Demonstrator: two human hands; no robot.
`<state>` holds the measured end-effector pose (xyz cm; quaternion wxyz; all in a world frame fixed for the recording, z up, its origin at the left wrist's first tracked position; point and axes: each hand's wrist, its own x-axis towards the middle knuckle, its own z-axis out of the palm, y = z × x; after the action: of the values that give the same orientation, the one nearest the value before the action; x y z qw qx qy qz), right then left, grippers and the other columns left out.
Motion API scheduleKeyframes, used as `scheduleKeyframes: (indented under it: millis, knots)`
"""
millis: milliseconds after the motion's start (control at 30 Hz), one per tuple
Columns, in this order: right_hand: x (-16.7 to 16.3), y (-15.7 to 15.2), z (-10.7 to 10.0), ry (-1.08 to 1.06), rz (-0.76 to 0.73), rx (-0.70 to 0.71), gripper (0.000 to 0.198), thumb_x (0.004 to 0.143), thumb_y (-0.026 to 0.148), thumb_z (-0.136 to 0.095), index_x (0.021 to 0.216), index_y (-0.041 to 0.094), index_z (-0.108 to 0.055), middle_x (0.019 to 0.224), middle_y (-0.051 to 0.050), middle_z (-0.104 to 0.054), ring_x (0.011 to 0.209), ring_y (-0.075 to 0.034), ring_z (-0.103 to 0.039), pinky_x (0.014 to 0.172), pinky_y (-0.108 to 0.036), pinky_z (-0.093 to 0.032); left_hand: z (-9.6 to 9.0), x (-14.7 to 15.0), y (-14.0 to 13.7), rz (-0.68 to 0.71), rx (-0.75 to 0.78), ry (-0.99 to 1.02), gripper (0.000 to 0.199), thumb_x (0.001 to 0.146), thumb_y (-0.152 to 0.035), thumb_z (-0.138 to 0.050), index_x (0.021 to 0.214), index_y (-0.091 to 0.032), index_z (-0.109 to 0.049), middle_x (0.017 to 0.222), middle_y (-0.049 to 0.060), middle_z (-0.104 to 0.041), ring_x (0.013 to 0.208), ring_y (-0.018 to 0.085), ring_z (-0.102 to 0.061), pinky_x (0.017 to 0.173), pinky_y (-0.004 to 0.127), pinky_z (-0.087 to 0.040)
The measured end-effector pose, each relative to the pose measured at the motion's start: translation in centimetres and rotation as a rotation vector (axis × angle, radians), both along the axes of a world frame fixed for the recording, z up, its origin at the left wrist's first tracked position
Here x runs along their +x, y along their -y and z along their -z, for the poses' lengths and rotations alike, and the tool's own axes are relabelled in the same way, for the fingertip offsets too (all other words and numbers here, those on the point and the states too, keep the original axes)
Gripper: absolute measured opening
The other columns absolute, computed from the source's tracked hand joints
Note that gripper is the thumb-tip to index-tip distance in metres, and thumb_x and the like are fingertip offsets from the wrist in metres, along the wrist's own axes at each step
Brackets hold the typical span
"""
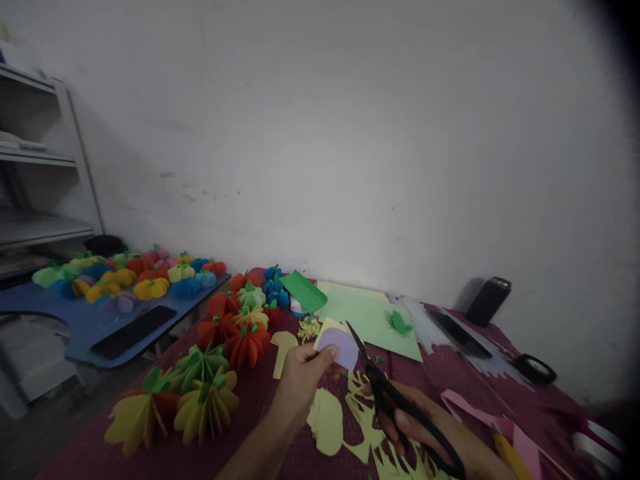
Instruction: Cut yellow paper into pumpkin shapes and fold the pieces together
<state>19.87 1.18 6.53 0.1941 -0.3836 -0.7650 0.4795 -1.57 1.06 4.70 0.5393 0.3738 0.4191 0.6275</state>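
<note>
Scraps (367,417) beneath scissors (371,369); paper pumpkins (250,345) crowd left.

On my feed I see a bare left hand (306,368), its slim forearm (270,430) uncovered, and a right hand (424,403) equally bare.

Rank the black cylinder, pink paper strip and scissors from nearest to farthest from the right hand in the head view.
1. Scissors: held in the right hand.
2. Pink paper strip: just to that hand's right.
3. Black cylinder: well beyond, toward the wall.
</note>
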Motion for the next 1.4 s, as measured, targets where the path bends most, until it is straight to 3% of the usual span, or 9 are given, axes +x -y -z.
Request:
scheduleKeyframes:
  millis: [600,700,900,1100,1400]
  knots:
    - [0.1,0.4,-1.7,0.040,0.015,0.022,0.052,0.072,0.057,-0.051,0.112,0.025,-0.057,0.070,-0.004,-0.063,0.060,-0.019,-0.059,0.056,-0.030,-0.051,-0.2,-0.1,0.4,0.118,-0.020,-0.085,0.031,0.065,-0.040,-0.063,0.067,-0.009,-0.069,0.061,0.009,-0.067,0.054,0.014,-0.059,0.054,0.022,-0.043]
    - [0.7,0.1,-1.4,0.055,0.017,0.011,0.049,0.072,0.055,-0.052,0.111,0.026,-0.058,0.071,-0.003,-0.061,0.058,-0.017,-0.057,0.056,-0.028,-0.049,-0.1,-0.2,0.4,0.147,0.000,-0.080,0.031,0.066,-0.040,-0.063,0.069,-0.009,-0.069,0.062,0.009,-0.067,0.055,0.014,-0.059,0.055,0.023,-0.044]
    - [1.6,-1.0,-0.9,0.041,-0.115,0.001,0.048,0.074,0.052,-0.052,0.109,0.020,-0.057,0.066,0.001,-0.049,0.052,-0.010,-0.045,0.048,-0.020,-0.040,-0.3,-0.2,0.4,0.177,-0.008,-0.103,0.031,0.065,-0.039,-0.064,0.066,-0.008,-0.069,0.060,0.009,-0.067,0.053,0.014,-0.057,0.055,0.023,-0.042]
    - [1.8,-1.1,-1.2,0.036,-0.126,-0.006,0.047,0.075,0.050,-0.052,0.107,0.017,-0.057,0.068,0.000,-0.047,0.051,-0.008,-0.040,0.045,-0.019,-0.037,-0.5,-0.3,0.4,0.192,-0.022,-0.125,0.031,0.063,-0.040,-0.065,0.062,-0.009,-0.069,0.058,0.010,-0.067,0.051,0.014,-0.058,0.053,0.022,-0.042]
    - [2.0,-1.3,0.1,-0.035,-0.129,-0.101,0.048,0.074,0.051,-0.053,0.105,0.015,-0.054,0.060,0.003,-0.043,0.048,-0.008,-0.039,0.045,-0.019,-0.032,-0.7,-0.2,0.6,0.196,-0.030,-0.077,0.029,0.062,-0.039,-0.066,0.063,-0.010,-0.070,0.057,0.009,-0.066,0.051,0.014,-0.058,0.053,0.023,-0.044]
